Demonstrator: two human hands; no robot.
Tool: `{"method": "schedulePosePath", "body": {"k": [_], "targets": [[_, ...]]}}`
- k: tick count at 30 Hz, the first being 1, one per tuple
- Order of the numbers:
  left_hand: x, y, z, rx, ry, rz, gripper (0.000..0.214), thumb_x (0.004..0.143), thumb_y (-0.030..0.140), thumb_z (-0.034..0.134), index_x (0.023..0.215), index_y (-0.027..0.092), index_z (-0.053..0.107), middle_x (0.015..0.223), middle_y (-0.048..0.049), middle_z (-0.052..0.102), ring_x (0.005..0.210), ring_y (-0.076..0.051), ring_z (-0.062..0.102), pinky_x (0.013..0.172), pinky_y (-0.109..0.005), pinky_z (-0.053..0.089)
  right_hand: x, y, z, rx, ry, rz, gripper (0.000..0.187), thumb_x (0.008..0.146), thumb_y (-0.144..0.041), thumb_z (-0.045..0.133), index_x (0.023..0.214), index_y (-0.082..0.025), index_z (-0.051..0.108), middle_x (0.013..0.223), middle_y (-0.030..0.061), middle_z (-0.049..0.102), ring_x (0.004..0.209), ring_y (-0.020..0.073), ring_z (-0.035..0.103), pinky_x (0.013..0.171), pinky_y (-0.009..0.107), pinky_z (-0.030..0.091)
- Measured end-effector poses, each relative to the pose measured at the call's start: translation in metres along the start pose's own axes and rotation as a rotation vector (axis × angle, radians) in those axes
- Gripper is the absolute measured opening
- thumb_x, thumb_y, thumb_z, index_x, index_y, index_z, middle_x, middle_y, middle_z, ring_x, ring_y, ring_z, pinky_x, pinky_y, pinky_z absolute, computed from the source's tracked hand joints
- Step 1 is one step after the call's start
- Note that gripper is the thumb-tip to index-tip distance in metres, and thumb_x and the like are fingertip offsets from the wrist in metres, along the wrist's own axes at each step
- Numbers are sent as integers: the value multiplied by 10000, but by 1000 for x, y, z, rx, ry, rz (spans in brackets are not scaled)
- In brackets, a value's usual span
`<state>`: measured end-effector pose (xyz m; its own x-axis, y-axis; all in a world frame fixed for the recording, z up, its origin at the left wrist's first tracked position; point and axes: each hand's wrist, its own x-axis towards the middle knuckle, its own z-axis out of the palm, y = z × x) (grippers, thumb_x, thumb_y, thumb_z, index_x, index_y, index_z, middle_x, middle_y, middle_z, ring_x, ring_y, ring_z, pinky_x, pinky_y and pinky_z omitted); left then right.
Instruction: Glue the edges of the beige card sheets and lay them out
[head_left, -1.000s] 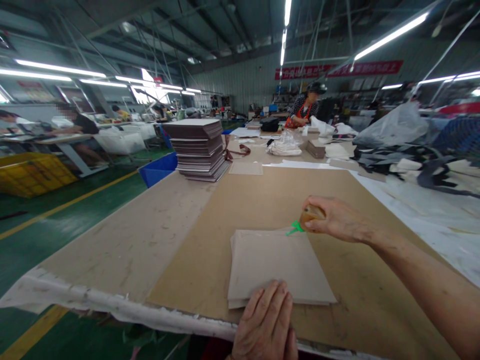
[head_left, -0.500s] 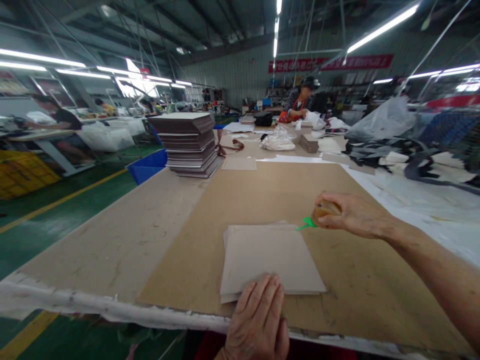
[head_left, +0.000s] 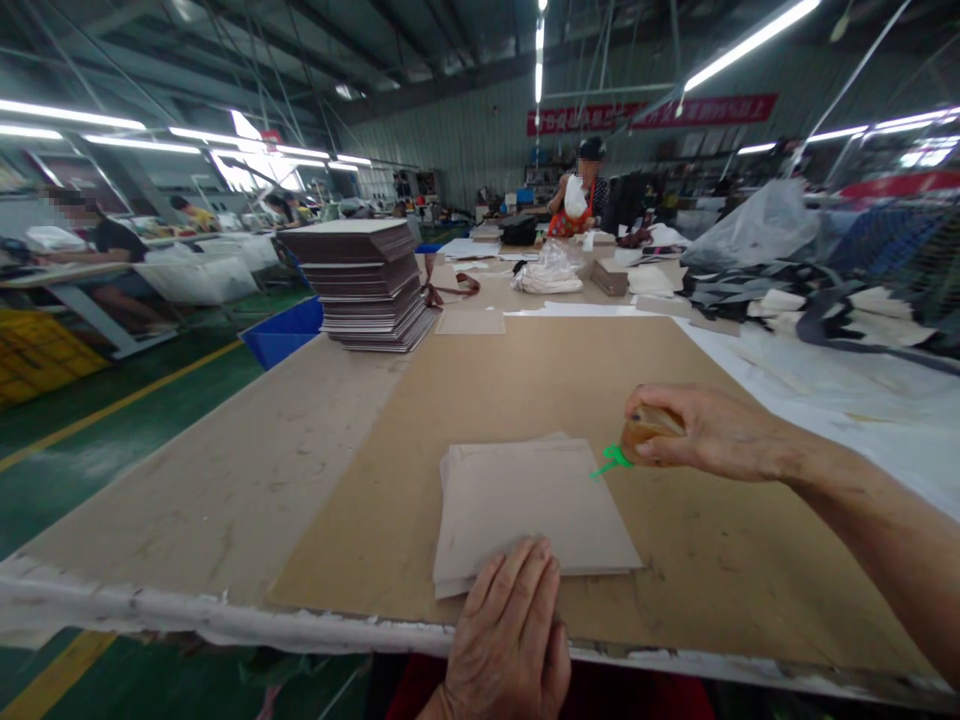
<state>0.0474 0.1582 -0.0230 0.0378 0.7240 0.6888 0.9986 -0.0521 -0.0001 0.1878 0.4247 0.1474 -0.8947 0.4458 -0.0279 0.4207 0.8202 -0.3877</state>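
Note:
A small stack of grey-beige cardboard sheets [head_left: 525, 505] lies slightly fanned near the table's front edge. My left hand [head_left: 514, 620] rests with outstretched fingers on the front edge of the top sheet. In my right hand [head_left: 697, 430] is an amber squeeze bottle [head_left: 646, 432], gripped on its side and tilted down to the left. Its bright green tip [head_left: 615, 457] is by the upper right edge of the top sheet; whether it touches, I cannot tell. The underside of the bottle is partly hidden by my fingers.
A tall stack of boards [head_left: 367, 290] stands at the back left beside a blue bin [head_left: 285, 330]. One thin sheet [head_left: 471, 322] lies farther back. Plastic-wrapped goods [head_left: 551, 270] and dark fabric scraps [head_left: 757, 290] sit beyond. A co-worker [head_left: 577, 195] stands at the far end.
The green tip has moved a little toward me along the sheet's right edge. My left hand stays on the sheets. The co-worker has lifted something white. The whole view has shifted slightly.

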Motion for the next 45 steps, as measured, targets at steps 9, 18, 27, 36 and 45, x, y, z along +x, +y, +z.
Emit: {"method": "schedulePosePath", "body": {"k": [9, 18, 27, 36, 45], "targets": [[0, 2, 0, -6, -5, -17, 474, 841, 211, 530, 1283, 68, 623, 1368, -111, 627, 1339, -250, 495, 1181, -387, 264, -31, -6, -1, 125, -158, 6, 259, 800, -461, 637, 931, -239, 620, 798, -16, 629, 698, 194, 576, 581, 295, 365], [0, 4, -1, -5, -19, -27, 466, 849, 203, 522, 1287, 78, 620, 1380, -102, 620, 1346, -243, 486, 1182, -387, 261, -12, 21, 14, -36, 134, -19, 283, 868, -486, 619, 1031, -254, 612, 906, -7, 657, 783, 215, 609, 670, 312, 377], [1, 4, 0, -22, -18, -33, 469, 853, 212, 534, 1292, 68, 612, 1364, -118, 630, 1334, -251, 497, 1175, -392, 272, -45, 1, 5, 115, -72, 7, 285, 826, -495, 625, 966, -246, 633, 868, -3, 639, 771, 215, 602, 658, 318, 414], [2, 4, -1, -45, -30, -25, 473, 844, 194, 533, 1287, 47, 605, 1366, -139, 624, 1325, -265, 504, 1166, -405, 280, -67, 0, 14, 142, -27, -23, 314, 890, -550, 628, 1024, -268, 660, 987, 24, 651, 872, 246, 607, 738, 350, 440], [2, 5, -1, -43, -36, -37, 475, 843, 200, 548, 1290, 53, 609, 1368, -134, 624, 1325, -264, 507, 1175, -403, 269, -75, 4, 18, 152, -15, 9, 352, 894, -596, 614, 1046, -281, 648, 1035, 26, 645, 925, 262, 602, 787, 363, 448]]}}
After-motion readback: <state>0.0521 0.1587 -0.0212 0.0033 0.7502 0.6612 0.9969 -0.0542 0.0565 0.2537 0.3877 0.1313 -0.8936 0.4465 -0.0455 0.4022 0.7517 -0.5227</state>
